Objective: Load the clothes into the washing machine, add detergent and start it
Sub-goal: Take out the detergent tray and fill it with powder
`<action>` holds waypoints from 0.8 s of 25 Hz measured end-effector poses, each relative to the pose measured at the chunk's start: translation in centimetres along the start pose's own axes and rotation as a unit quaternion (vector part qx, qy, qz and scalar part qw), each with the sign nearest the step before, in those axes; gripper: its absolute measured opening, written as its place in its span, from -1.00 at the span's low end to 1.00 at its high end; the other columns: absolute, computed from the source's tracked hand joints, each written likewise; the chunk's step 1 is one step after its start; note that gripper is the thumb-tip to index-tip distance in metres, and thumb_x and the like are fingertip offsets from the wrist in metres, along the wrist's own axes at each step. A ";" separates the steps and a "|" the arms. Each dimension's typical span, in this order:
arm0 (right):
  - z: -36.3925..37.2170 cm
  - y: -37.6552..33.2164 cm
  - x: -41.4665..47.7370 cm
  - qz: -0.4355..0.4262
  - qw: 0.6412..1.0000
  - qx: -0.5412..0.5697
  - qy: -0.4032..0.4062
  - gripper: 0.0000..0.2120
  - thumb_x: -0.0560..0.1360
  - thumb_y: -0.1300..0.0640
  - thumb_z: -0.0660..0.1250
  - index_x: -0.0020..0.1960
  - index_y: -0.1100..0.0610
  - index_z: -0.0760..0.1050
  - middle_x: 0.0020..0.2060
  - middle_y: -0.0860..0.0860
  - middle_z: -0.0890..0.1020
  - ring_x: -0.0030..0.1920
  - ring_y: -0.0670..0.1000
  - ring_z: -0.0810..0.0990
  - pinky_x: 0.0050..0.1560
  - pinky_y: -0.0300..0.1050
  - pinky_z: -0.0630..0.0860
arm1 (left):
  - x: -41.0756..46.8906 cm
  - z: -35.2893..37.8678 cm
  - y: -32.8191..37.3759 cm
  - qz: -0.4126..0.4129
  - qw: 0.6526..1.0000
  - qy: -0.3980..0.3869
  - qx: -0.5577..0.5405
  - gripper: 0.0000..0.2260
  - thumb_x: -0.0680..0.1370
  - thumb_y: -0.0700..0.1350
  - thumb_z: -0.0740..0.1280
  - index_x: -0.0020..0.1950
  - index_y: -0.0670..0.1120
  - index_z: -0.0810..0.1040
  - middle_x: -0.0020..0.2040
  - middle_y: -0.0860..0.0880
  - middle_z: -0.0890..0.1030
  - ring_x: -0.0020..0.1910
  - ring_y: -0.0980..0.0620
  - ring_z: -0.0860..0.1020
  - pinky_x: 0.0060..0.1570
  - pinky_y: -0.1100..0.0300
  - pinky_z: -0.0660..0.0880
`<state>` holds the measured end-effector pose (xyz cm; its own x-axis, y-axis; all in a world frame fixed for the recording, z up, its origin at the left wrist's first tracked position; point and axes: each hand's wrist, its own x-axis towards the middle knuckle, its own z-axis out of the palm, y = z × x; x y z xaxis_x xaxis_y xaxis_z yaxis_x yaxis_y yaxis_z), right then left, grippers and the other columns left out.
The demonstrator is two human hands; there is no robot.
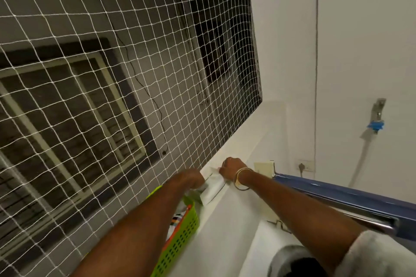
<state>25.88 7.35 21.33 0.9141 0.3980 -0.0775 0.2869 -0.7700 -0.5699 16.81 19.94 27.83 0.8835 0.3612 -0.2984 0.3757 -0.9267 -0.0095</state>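
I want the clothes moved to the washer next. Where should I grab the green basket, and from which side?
Take the green basket by its orange rim, coming from above. It sits close against the white wall with netting on its other side, so likely only the open top is reachable.

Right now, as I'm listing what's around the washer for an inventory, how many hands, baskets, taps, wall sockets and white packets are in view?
hands: 2, left hand, right hand
green basket: 1
tap: 1
wall socket: 1
white packet, held by both hands: 1
total: 6
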 end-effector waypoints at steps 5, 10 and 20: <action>0.5 1.1 -1.3 0.016 0.997 0.056 0.054 -0.70 0.54 0.01 0.27 0.11 0.21 0.56 0.04 0.14 0.66 0.09 0.15 0.61 0.03 -0.10 0.50 | -0.5 1.1 0.8 -0.008 1.000 -0.004 -0.024 -0.70 0.61 -0.13 0.26 0.27 -0.28 0.52 0.22 -0.23 0.61 0.18 -0.16 0.62 0.12 0.07 0.56; 0.9 1.9 -4.0 0.036 0.987 0.097 0.125 -0.75 0.55 0.13 0.23 0.07 0.25 0.60 0.04 0.17 0.66 0.07 0.19 0.61 0.04 -0.10 0.52 | -0.4 2.3 1.8 -0.023 0.995 0.074 -0.064 -0.67 0.49 -0.15 0.33 0.24 -0.19 0.58 0.23 -0.16 0.62 0.22 -0.14 0.60 0.13 0.09 0.54; 0.6 3.4 -10.4 0.075 0.940 0.214 0.256 -0.83 0.54 0.16 0.28 0.02 0.19 0.62 -0.02 0.10 0.68 -0.01 0.09 0.63 0.00 -0.24 0.45 | -2.3 5.7 3.8 0.029 0.960 0.189 -0.204 -0.70 0.49 -0.26 0.27 0.22 -0.25 0.50 0.22 -0.24 0.58 0.25 -0.21 0.56 0.18 0.03 0.51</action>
<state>17.15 0.89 19.75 0.9846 -0.0751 0.1581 0.1028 -0.4827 -0.8697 14.57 14.96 23.02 0.9154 0.3942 0.0817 0.3335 -0.8561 0.3949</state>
